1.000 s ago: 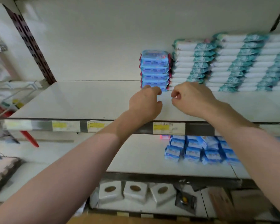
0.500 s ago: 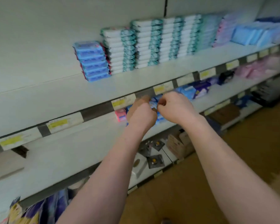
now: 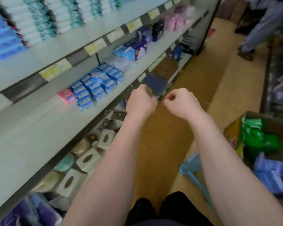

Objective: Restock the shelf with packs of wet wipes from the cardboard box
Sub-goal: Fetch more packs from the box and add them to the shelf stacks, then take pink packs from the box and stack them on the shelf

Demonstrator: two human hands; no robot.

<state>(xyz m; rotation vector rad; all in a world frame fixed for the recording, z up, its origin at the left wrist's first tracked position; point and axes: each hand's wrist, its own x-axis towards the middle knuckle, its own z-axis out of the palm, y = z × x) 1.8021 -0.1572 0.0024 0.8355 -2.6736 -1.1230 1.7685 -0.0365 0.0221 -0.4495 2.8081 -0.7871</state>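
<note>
Head view: tan floor [image 3: 163, 136] beside shelf [image 3: 39, 124], left hand [image 3: 140, 101] and right hand [image 3: 181, 103] with fingers [image 3: 171, 96] curled empty.

Tissue boxes [image 3: 87, 158], light-blue plastic stool [image 3: 193, 168].

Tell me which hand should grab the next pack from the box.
Right, probably. The right hand is empty and nearer the box; the left hand hangs by the shelf, farther away.

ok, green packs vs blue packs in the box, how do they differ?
The green packs are bright green; the blue packs are pale blue. The green packs sit at the far end of the cardboard box, the blue packs at the near end. Both are soft plastic packs lying loose in that box.
</note>
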